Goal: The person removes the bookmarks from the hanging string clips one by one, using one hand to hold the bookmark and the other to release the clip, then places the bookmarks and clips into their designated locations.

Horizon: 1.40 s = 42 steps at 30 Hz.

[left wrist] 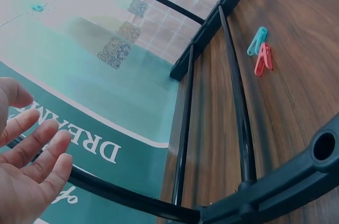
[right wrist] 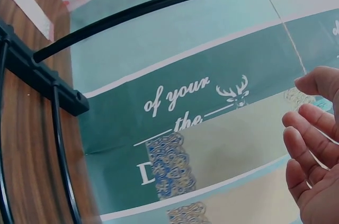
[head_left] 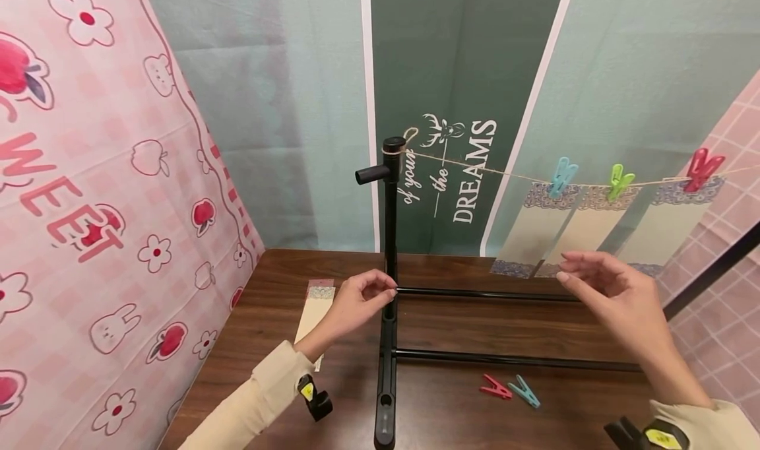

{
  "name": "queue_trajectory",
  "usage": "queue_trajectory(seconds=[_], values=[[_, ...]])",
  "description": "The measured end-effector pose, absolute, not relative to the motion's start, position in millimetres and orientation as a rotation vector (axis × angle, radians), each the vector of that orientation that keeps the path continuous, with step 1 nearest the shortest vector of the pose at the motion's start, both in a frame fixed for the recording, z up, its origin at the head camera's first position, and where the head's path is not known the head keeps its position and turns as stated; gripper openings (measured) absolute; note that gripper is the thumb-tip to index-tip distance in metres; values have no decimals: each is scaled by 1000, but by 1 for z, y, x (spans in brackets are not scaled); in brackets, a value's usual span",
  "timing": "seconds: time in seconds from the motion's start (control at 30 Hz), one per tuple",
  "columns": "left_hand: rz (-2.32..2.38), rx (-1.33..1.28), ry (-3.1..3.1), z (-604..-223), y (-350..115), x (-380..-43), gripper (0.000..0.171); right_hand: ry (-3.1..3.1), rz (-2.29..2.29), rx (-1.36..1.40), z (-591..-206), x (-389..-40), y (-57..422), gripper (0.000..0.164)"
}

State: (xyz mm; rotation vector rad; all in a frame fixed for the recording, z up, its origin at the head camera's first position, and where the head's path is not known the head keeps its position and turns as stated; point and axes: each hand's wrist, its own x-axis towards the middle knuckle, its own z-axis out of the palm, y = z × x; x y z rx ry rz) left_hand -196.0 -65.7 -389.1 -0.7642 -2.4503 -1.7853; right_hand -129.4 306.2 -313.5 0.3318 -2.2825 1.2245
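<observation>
My left hand (head_left: 362, 298) is beside the black upright post (head_left: 390, 232) with loosely bent fingers and nothing in them. In the left wrist view its fingers (left wrist: 45, 144) are spread apart. My right hand (head_left: 620, 295), also holding nothing, hovers in front of the hanging paper strips, thumb and fingers apart. A light blue clothespin (head_left: 560, 178), a green clothespin (head_left: 620, 182) and a red clothespin (head_left: 703, 171) clip three lace-patterned strips (head_left: 531, 232) to the twine (head_left: 475, 165). Another patterned strip (head_left: 315, 311) lies on the table, partly hidden by my left forearm.
On the wooden table (head_left: 439, 417), a red clothespin (head_left: 496, 387) and a teal clothespin (head_left: 525, 392) lie close together. Two black crossbars (head_left: 505, 359) run low from the stand's foot (head_left: 386, 397). A pink printed cloth (head_left: 119, 192) hangs at the left, a green cloth (head_left: 463, 61) behind.
</observation>
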Motion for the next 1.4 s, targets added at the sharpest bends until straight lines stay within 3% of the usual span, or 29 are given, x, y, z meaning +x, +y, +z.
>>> queue_trajectory(seconds=[0.4,0.67,1.4], values=[[-1819,-880,-2489,-352,-47,-181,15,-2270,1201,332,-295,-137,301,30],[-1813,-887,-2438,-379,-32,-203,15,-2248,1255,330,-286,-146,303,30],[-1840,-864,-2315,-375,1,-227,15,-2168,1269,252,-246,-164,304,34]])
